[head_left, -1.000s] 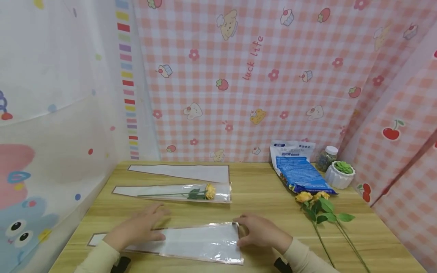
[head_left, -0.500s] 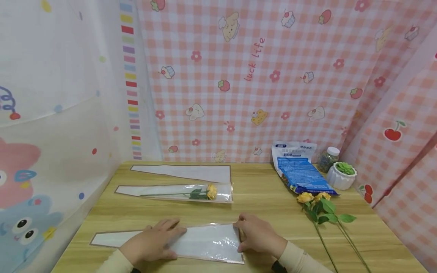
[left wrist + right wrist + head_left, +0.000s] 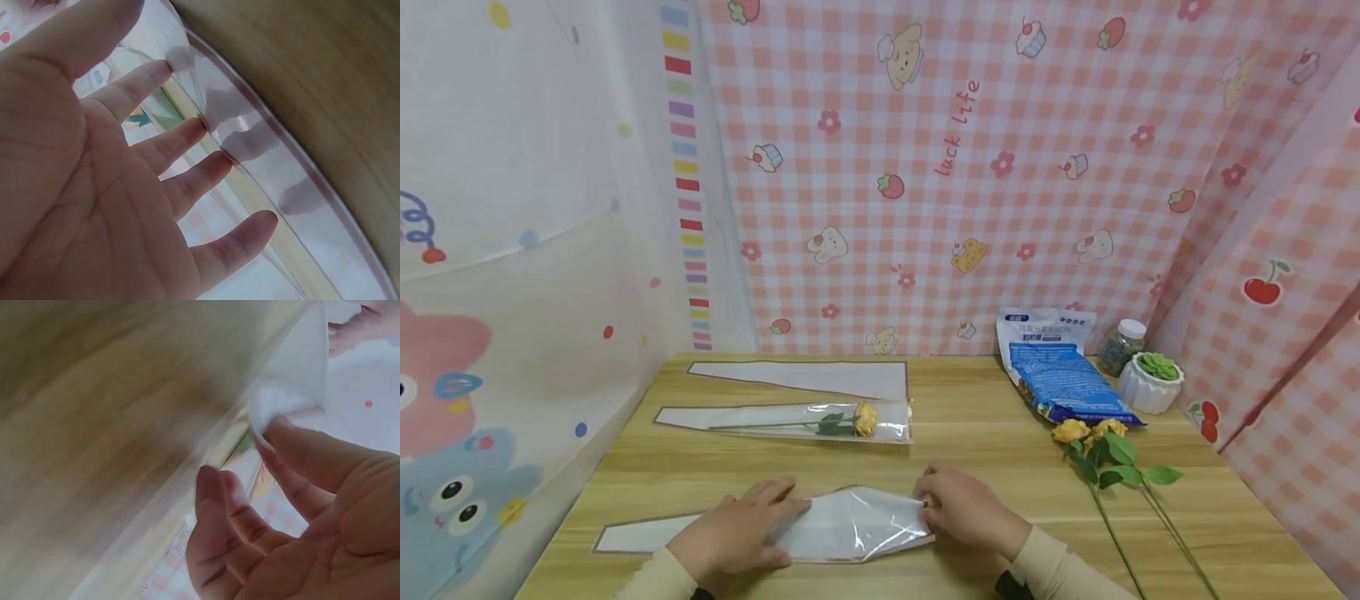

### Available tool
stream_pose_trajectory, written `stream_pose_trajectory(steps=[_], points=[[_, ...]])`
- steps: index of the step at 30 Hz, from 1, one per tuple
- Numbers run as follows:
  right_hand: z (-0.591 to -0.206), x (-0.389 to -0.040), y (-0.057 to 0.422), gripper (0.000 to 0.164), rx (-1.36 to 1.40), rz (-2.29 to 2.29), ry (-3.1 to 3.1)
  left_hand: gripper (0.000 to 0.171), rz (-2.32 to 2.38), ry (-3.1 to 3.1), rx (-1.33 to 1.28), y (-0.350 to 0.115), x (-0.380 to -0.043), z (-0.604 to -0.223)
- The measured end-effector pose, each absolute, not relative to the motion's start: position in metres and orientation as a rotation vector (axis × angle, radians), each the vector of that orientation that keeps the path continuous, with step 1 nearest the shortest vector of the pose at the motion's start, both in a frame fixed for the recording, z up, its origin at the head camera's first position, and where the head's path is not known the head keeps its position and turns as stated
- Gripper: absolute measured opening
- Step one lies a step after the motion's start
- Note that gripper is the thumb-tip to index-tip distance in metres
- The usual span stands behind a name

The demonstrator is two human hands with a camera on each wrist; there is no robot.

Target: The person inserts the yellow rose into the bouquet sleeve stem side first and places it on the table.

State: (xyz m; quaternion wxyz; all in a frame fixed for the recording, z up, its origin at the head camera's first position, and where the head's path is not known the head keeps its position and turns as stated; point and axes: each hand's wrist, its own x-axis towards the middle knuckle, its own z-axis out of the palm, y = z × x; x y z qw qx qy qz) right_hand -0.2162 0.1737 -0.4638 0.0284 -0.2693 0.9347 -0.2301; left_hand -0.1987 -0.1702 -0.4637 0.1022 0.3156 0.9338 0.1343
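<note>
A tapered flower sleeve (image 3: 857,525), white with a clear front and brown border, lies near the table's front. Across its middle my left hand (image 3: 737,529) rests with fingers spread; in the left wrist view those straight fingertips (image 3: 219,156) touch the film. At the wide end my right hand (image 3: 970,512) pinches the sleeve's edge between thumb and index finger, and the sleeve bulges up there. The right wrist view shows the rim (image 3: 306,412) curling open at the thumb. Behind lies a second sleeve (image 3: 685,419) with a yellow rose (image 3: 865,419) inside.
Another flat sleeve (image 3: 850,377) lies at the back of the table. Two loose yellow roses (image 3: 1116,471) lie at the right. Behind them are a blue and white bag (image 3: 1063,379), a lidded jar (image 3: 1120,348) and a potted succulent (image 3: 1150,393). Printed curtains surround the table.
My left hand has moved right along the sleeve and settled on it. My right hand now pinches the wide end, which has gone from flat to bulging and drawn narrower.
</note>
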Motion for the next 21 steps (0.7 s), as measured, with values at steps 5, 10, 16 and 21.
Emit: stream_pose_trajectory(steps=[5, 10, 16, 21], points=[[-0.4591, -0.2197, 0.1759, 0.028, -0.621, -1.169, 2.584, 0.071, 0.415, 2.748, 0.946, -0.1710, -0.2005, -0.4654], [-0.4583, -0.2215, 0.1771, 0.059, -0.514, -1.479, 2.304, 0.071, 0.429, 2.729, 0.949, -0.1722, -0.2022, -0.4660], [-0.4609, -0.2189, 0.1748, 0.077, -0.555, -1.643, 2.239, 0.071, 0.429, 2.721, 0.937, -0.1737, -0.2027, -0.4659], [-0.4610, -0.2150, 0.1729, 0.053, -0.687, -1.648, 2.286, 0.085, 0.473, 2.723, 0.946, -0.1695, -0.2031, -0.4623]])
